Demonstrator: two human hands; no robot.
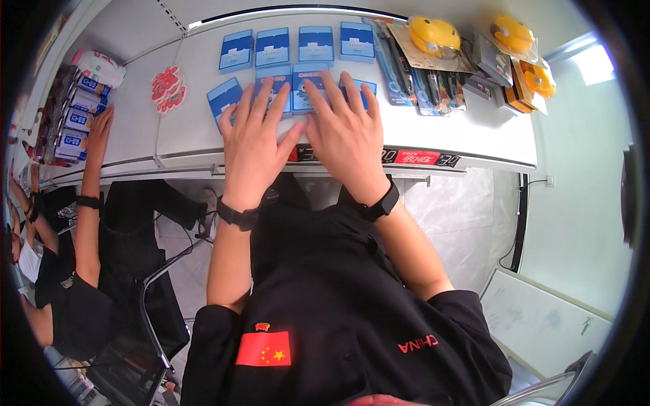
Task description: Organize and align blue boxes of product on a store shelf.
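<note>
Both hands lie palm down, fingers spread, over the front row of small blue boxes on a white shelf. My left hand [259,137] reaches over a tilted blue box [222,96] and an upright-printed blue box [282,83] beside it. Under the fingers of my right hand [345,127] are another blue box [303,104] and one further right, mostly covered. Behind them stands a back row: blue boxes [236,51], [272,46], blue box [316,44] and blue box [357,42]. Neither hand is closed around a box.
Red-and-white stickers or cards [169,90] lie left. Packaged pens [401,66], yellow packaged toys [434,35] and small boxes [492,58] stand right. At far left, a co-worker's hand [101,122] touches white-and-blue cans [73,142]. A price strip [417,157] edges the shelf.
</note>
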